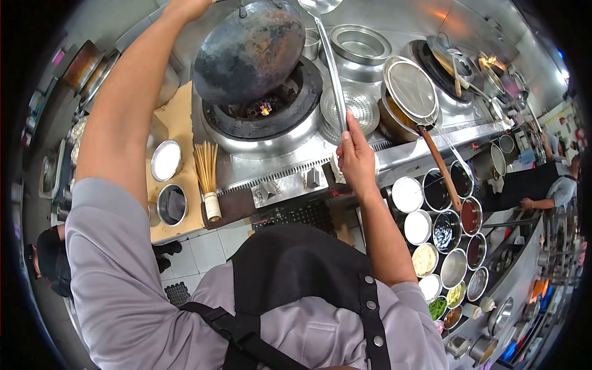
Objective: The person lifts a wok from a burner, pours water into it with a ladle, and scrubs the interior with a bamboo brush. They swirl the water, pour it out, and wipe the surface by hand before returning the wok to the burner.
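A blackened wok (250, 52) is tipped up over the burner ring (265, 132), its underside facing me. My left hand (187, 8) is closed at the wok's upper edge, partly cut off by the top of the view. My right hand (356, 154) is wrapped round the long handle of a steel ladle (335, 68), whose bowl points up and away. Below the wok, a small flame (266, 109) shows inside the burner. Behind the ladle lies a perforated strainer (361, 111).
A mesh sieve (412, 89) rests on a pot at the right. Several round containers of sauces and ingredients (445, 231) stand below it. A bamboo brush (208, 179) stands left of the stove knobs. Co-workers (52, 262) are at left and right (549, 185).
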Available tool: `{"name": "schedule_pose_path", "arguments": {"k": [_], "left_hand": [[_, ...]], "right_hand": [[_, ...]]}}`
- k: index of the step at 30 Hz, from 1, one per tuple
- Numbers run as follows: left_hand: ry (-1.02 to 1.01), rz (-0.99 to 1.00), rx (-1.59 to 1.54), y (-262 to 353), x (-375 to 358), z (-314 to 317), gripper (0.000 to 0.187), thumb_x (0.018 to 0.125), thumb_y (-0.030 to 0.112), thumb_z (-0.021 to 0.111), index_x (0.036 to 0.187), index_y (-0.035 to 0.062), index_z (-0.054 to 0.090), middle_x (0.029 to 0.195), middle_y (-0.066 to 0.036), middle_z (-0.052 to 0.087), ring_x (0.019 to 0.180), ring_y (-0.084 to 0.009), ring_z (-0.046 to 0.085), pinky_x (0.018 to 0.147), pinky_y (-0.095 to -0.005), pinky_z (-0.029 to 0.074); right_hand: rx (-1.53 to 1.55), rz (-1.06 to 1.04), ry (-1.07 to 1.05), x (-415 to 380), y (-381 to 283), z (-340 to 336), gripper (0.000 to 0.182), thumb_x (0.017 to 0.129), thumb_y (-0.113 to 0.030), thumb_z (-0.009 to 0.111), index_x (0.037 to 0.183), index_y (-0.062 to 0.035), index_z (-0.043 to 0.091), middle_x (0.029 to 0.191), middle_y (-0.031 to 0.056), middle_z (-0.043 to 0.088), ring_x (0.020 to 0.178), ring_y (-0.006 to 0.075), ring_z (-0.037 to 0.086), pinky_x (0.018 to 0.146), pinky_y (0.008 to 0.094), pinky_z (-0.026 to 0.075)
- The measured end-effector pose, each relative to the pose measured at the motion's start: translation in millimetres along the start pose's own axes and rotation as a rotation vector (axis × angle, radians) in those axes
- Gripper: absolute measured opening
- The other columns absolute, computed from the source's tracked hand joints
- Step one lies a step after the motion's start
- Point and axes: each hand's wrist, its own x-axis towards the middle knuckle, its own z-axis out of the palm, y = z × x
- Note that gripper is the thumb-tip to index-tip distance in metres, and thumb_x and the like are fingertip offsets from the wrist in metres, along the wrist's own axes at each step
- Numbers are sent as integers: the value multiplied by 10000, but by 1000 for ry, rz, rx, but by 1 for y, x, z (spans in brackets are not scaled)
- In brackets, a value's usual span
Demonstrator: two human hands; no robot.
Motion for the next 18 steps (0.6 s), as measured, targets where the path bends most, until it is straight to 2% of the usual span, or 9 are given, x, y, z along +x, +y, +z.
{"name": "schedule_pose_path", "arguments": {"k": [4, 9, 11, 13, 15, 16, 17, 18], "left_hand": [[-29, 35, 39, -4, 6, 2, 320, 844, 307, 597, 949, 24, 703, 1022, -208, 671, 979, -375, 635, 832, -473, 499], [-31, 54, 4, 4, -5, -16, 293, 844, 292, 603, 980, 51, 700, 1063, -202, 664, 1005, -367, 631, 835, -474, 500], [-29, -2, -5, 2, 3, -8, 286, 846, 287, 603, 976, 53, 703, 1058, -199, 667, 1003, -364, 634, 834, -470, 502], [-30, -51, -16, 3, 4, -4, 280, 848, 283, 604, 972, 55, 706, 1053, -196, 670, 1001, -361, 637, 833, -467, 504], [-35, -66, 23, 1, 5, -9, 279, 846, 282, 605, 969, 55, 712, 1041, -189, 676, 989, -355, 645, 822, -463, 511], [-31, -69, 26, -1, 7, -10, 279, 846, 282, 605, 969, 55, 712, 1041, -189, 676, 989, -355, 645, 822, -463, 511], [-25, -54, 21, -4, 7, -9, 276, 847, 281, 604, 962, 55, 715, 1030, -189, 678, 978, -355, 649, 816, -464, 514], [-23, -37, 15, -6, 6, -7, 274, 848, 279, 603, 956, 56, 718, 1019, -189, 681, 967, -356, 654, 809, -465, 516]], "right_hand": [[-190, -17, -85, 13, 18, 18, 429, 976, -181, 522, 1399, -234, 480, 672, 70, 541, 597, 119, 492, 626, 291, 462], [-136, 23, -89, 7, 10, 25, 424, 970, -175, 536, 1391, -186, 489, 679, 77, 550, 600, 138, 486, 641, 300, 465], [-119, -99, -18, 1, 19, 26, 442, 965, -145, 545, 1401, -159, 477, 938, 57, 673, 628, 80, 480, 623, 239, 459], [-250, -305, 20, 11, 38, 24, 438, 962, -140, 554, 1394, -148, 483, 962, 73, 681, 641, 101, 503, 648, 262, 476], [-460, -98, -132, 18, 24, 18, 431, 965, -121, 541, 1392, -132, 480, 1123, 115, 662, 681, 139, 546, 708, 289, 497], [-445, -100, -121, 17, 18, 17, 420, 965, -116, 538, 1381, -148, 493, 1133, 161, 653, 748, 179, 610, 764, 312, 501], [-443, -103, -125, 14, 19, 20, 420, 965, -116, 538, 1381, -148, 493, 1133, 161, 653, 748, 179, 610, 764, 312, 501], [-411, -258, -46, 9, 21, 23, 423, 956, -141, 553, 1374, -183, 504, 1009, 180, 655, 738, 246, 627, 735, 339, 501]]}}
